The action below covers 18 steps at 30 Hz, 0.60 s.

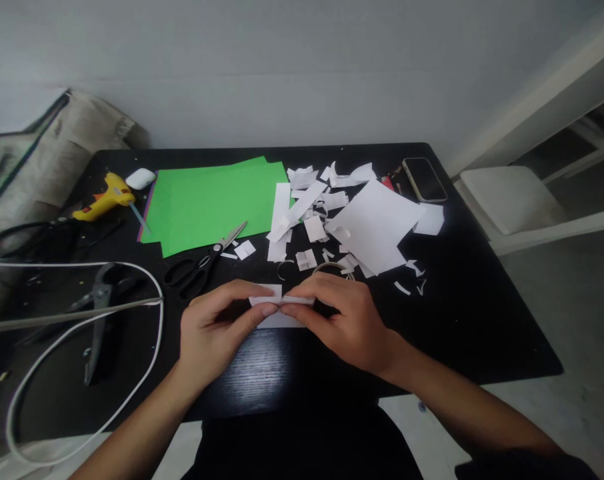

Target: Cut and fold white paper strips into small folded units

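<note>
The left hand (222,327) is closed, thumb and fingers pinching the left end of a small folded white paper (281,301). The paper sits just above the black table (482,300), near its front edge. The right hand (343,321) pinches the other end. Behind them, from the left, lie a white cable (57,264), pliers (101,293), a yellow glue gun (105,197), scissors (202,263), green paper (212,200), white scraps (307,193) and a phone (425,179).

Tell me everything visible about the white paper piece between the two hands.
The white paper piece is small and thin, apparently folded, held level over the black table near its front edge. The left hand and right hand pinch it from either side; their fingertips hide part of it. A lower flap shows beneath them.
</note>
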Available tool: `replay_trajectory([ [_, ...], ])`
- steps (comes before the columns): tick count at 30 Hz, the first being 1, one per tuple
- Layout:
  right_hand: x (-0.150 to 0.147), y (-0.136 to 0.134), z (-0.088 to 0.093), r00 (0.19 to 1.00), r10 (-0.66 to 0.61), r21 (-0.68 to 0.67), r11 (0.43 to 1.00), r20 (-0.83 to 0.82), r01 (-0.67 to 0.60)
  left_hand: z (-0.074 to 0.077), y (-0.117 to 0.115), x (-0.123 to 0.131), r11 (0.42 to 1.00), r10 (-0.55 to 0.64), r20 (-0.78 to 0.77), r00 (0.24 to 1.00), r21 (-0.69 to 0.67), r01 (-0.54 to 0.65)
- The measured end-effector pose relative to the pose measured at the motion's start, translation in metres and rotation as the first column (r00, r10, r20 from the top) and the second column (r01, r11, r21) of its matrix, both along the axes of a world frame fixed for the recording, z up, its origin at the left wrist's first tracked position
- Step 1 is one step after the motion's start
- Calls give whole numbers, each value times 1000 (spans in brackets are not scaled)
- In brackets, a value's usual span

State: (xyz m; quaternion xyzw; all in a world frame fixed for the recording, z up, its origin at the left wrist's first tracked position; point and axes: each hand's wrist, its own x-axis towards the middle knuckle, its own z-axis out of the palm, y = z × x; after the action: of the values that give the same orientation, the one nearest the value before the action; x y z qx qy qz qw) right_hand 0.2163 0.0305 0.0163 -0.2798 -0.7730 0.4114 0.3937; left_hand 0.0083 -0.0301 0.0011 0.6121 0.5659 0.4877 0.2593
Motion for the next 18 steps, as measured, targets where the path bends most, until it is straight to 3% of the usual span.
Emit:
replay_trajectory([
  [8, 2, 1, 0, 1000, 13, 12, 1000, 26, -13, 2, 0, -1, 999, -32, -57, 998, -24, 31],
  [18, 2, 1, 1, 998, 23, 10, 1000, 56, -24, 4, 4, 1, 998, -61, 21, 998, -23, 62],
])
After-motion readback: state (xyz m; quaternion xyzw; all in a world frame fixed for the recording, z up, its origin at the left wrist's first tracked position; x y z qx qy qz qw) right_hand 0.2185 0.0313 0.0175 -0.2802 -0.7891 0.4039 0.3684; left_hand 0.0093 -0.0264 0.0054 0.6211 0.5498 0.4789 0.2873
